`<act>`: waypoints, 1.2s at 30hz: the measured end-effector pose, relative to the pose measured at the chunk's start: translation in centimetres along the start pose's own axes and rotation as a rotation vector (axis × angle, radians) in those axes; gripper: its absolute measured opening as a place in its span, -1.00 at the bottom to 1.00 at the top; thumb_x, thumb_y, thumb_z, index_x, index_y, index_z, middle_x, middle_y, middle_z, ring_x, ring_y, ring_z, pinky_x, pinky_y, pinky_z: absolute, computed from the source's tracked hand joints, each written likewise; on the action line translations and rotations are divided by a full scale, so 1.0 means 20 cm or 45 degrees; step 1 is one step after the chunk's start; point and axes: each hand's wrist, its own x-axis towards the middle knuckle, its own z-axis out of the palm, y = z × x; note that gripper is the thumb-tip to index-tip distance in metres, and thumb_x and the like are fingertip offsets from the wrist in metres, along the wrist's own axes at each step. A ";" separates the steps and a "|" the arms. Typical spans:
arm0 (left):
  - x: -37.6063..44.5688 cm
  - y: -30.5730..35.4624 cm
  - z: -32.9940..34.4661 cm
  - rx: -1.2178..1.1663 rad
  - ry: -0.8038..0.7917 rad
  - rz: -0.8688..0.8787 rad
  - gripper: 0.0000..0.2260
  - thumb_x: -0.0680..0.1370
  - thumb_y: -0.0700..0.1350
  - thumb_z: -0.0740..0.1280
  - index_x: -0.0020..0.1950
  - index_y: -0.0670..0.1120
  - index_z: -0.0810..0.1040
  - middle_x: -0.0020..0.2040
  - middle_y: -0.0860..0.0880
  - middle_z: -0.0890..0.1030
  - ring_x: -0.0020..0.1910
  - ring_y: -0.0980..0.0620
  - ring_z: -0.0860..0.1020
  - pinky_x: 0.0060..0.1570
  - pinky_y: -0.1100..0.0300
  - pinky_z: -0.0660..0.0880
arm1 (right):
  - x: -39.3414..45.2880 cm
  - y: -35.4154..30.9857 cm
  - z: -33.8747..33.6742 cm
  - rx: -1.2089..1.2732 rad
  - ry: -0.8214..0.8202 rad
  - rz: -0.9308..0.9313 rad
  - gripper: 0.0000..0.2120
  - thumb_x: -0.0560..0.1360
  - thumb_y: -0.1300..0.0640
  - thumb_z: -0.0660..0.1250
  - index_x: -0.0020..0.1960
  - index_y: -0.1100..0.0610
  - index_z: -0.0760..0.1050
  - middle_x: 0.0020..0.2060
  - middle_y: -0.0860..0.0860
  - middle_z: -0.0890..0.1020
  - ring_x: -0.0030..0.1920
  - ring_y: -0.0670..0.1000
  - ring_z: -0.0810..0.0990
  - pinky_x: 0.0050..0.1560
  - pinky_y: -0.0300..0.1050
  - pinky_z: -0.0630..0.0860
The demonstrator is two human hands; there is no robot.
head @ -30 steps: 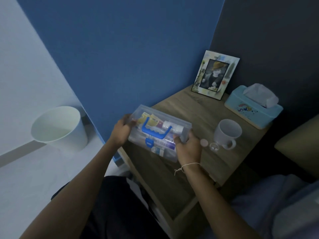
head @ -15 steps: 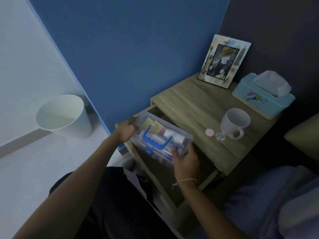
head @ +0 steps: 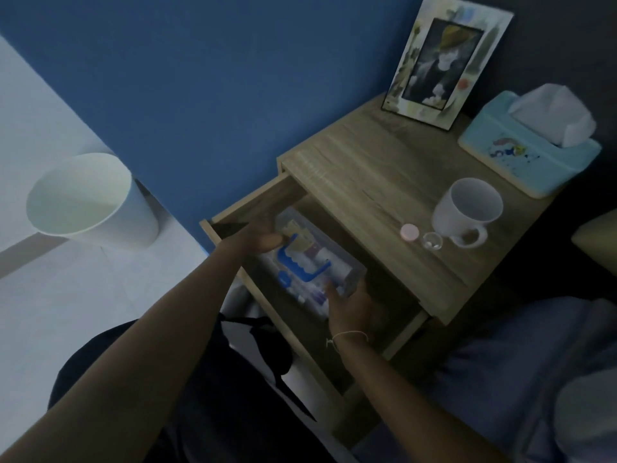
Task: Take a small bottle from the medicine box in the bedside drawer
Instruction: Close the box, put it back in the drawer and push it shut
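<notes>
So the clear medicine box point(head: 314, 262) with the blue handle point(head: 302, 264) is sitting down inside the open drawer point(head: 253, 203) of the wooden bedside table point(head: 374, 168), and both hands are on it. The left hand point(head: 258, 237) has its fingers curled around the box's far left end, thumb lying across the lid, while the right hand point(head: 350, 304) grips the near right corner with fingers wrapped under the edge, so both are closed on the box. Lid looks shut, and you can see packets and a white tube-ish thing through the plastic, but it's too dim to pick out any 1 small bottle in there. Up on the tabletop there's a white mug point(head: 467, 208), with a pink cap point(head: 409, 232) and a tiny clear bottle point(head: 431, 241) just beside it. A picture frame point(head: 447, 58) and a light blue tissue box point(head: 527, 155) sit at the back, and a white bin point(head: 90, 202) stands on the floor by the blue wall.
</notes>
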 end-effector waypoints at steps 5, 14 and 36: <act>0.08 -0.04 0.02 -0.009 0.015 0.117 -0.43 0.43 -0.12 0.46 0.38 -0.07 0.32 0.31 -0.08 0.44 0.28 -0.06 0.43 0.12 0.16 0.35 | 0.05 0.06 0.05 -0.004 0.012 0.038 -0.07 0.32 -0.04 0.52 0.52 0.02 0.06 0.41 0.09 0.36 0.36 0.07 0.41 0.26 0.02 0.46; 0.11 -0.09 0.06 -0.030 0.017 0.096 -0.42 0.47 -0.09 0.40 0.43 -0.06 0.25 0.35 -0.10 0.43 0.33 -0.11 0.42 0.21 0.09 0.40 | 0.06 0.15 0.11 -0.089 0.001 -0.009 -0.02 0.29 -0.15 0.50 0.51 -0.08 -0.01 0.44 0.08 0.26 0.37 0.08 0.36 0.09 -0.12 0.43; -0.13 -0.11 0.26 0.730 0.431 0.290 -0.39 0.63 0.15 -0.05 0.53 -0.10 -0.22 0.56 -0.09 -0.22 0.50 0.00 -0.28 0.43 0.09 -0.28 | 0.24 -0.08 -0.12 -1.112 -0.194 -1.275 -0.48 0.60 -0.04 -0.04 0.48 0.21 0.11 0.45 0.18 0.32 0.47 0.10 0.27 0.43 0.06 0.24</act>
